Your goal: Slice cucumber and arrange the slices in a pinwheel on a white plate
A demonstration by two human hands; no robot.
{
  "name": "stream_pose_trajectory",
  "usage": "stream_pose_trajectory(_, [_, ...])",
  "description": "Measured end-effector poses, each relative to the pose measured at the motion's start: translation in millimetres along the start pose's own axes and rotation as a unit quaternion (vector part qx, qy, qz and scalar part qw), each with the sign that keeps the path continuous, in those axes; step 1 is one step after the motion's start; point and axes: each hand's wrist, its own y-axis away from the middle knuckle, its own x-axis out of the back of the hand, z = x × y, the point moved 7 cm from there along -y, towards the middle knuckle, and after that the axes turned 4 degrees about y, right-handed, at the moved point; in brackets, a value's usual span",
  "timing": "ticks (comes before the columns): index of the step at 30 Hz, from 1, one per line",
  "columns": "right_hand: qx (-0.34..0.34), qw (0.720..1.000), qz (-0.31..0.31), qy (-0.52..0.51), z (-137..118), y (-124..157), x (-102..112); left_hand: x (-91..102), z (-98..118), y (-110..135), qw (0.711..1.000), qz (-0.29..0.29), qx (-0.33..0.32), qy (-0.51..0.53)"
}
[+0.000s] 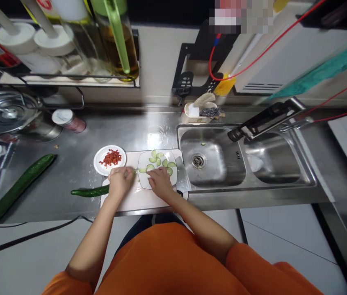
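On a white square plate with a dark rim (144, 183) lie several pale green half-moon cucumber slices (158, 155). My right hand (160, 183) is over the plate with its fingers stretched out, the tips touching or just beside a slice. Left of the plate, my left hand (120, 180) is closed, its fingertips pinching thin green cucumber slices that are partly hidden. Under both lies a white cutting board (133, 198). A piece of dark green cucumber (89, 191) reaches from the board's left edge onto the counter, partly behind my left hand.
A round white plate of chopped red pieces (102, 155) sits behind my left hand. A whole cucumber (19, 190) lies far left, near a metal pot (41, 125) and a small can (69, 120). To the right is a double sink (219, 159) with a faucet (265, 116).
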Motion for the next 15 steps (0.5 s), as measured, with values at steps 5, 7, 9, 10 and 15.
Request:
stream_pose_trajectory(5, [0.042,0.994,0.024,-0.1,-7,-28,1,11.8,13,5,0.996,-0.005,-0.055,0.067])
stream_pose_trajectory(7, [0.033,0.991,0.02,-0.128,-6,-35,-1,12.4,16,5,0.993,-0.017,-0.054,0.106])
stream_pose_trajectory(9, [0.01,0.989,0.009,-0.15,-3,-40,-4,10.3,16,4,0.989,-0.033,-0.041,0.138])
stream_pose_trajectory(10, [-0.002,0.987,0.003,-0.158,-1,-41,-5,8.6,15,3,0.987,-0.039,-0.031,0.151])
stream_pose_trajectory(15, [-0.032,0.989,-0.017,-0.14,6,-37,1,-4.2,0,1,0.964,-0.055,0.073,0.249])
